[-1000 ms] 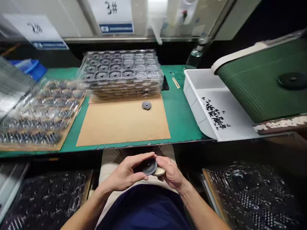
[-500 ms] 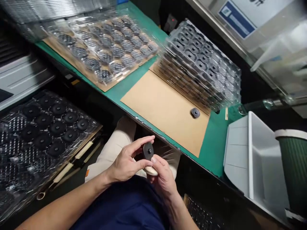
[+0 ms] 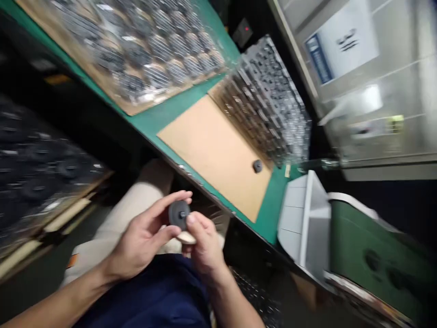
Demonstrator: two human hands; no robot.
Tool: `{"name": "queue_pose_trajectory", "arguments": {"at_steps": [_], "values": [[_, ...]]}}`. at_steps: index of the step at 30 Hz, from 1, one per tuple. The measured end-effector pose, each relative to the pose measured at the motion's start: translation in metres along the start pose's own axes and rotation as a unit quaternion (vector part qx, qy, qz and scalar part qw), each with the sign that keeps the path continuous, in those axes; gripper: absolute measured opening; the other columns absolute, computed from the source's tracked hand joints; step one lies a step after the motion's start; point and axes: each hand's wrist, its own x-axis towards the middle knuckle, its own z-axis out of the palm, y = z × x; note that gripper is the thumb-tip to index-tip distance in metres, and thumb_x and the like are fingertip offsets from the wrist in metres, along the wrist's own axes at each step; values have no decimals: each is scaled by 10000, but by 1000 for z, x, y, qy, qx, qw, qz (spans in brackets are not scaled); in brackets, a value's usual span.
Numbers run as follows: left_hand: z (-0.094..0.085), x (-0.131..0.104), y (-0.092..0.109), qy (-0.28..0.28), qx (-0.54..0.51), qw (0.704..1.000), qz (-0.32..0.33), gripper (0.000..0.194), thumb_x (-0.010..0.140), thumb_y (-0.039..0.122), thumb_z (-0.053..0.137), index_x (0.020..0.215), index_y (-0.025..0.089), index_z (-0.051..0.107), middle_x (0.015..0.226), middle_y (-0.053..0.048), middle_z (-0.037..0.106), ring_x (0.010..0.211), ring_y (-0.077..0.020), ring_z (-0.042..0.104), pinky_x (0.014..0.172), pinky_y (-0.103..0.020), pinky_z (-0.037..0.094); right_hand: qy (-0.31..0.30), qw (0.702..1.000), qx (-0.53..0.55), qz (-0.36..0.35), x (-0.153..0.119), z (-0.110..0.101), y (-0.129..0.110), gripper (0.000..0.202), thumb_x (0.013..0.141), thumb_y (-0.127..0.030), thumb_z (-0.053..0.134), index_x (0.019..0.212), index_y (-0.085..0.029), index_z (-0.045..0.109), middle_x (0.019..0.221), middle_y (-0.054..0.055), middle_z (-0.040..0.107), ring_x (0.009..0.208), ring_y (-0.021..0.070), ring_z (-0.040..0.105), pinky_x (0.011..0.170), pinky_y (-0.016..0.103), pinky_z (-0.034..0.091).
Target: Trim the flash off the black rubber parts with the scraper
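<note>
A round black disc (image 3: 178,214) with a small hub at its centre is tilted up between my hands, above my lap. My left hand (image 3: 143,234) grips the disc's edge, thumb below and fingers along the top. Against the lower right of the disc, my right hand (image 3: 206,243) pinches a pale, cream-coloured rounded piece (image 3: 186,237); most of that piece is hidden by the fingers. A small dark part (image 3: 257,166) lies alone on the brown cardboard sheet (image 3: 211,150) on the bench.
Clear trays (image 3: 160,64) of round dark parts lie on the green bench (image 3: 145,119). A stack of clear trays (image 3: 269,105) stands behind the cardboard. To the right are a grey bin (image 3: 296,205) and a green container (image 3: 362,246). At lower left is another tray of black discs (image 3: 44,159).
My view has swung to the right, so the bench and trays appear shifted left and blurred. Both hands keep hold of the disc and the pale piece, the disc now facing me more.
</note>
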Motion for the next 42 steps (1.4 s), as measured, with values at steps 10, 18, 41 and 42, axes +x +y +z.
{"name": "queue_pose_trajectory", "arguments": {"at_steps": [10,18,41,42], "values": [[-3,5,5,-36,-113,993,-24,621,798,362,863,1375,280,649,1468,-134,625,1365,-343,579,1084,-353,534,79,956,-209,-189,-14,-32,-14,322,1007,-388,623,1280,-235,548,907,-16,591,588,82,571,526,220,519],[12,0,10,-15,-131,991,-21,629,747,316,909,1340,288,700,1420,-113,668,1335,-334,605,1080,-354,535,81,779,-431,-449,-37,-25,-51,216,984,-88,526,1141,-186,637,983,74,631,908,180,596,771,336,538],[23,-10,15,38,-183,962,-197,463,845,478,803,1224,214,781,1075,-98,803,928,-190,733,795,-213,565,-23,757,-558,-338,-62,-35,-62,213,1018,-165,503,1183,-189,636,887,31,533,703,123,487,613,262,394],[23,-9,15,49,-181,961,-205,452,845,486,800,1202,209,791,1069,-94,803,910,-185,729,786,-210,565,-42,759,-562,-327,-62,-35,-62,203,1021,-178,502,1171,-190,639,880,27,525,692,122,482,610,262,389]]}}
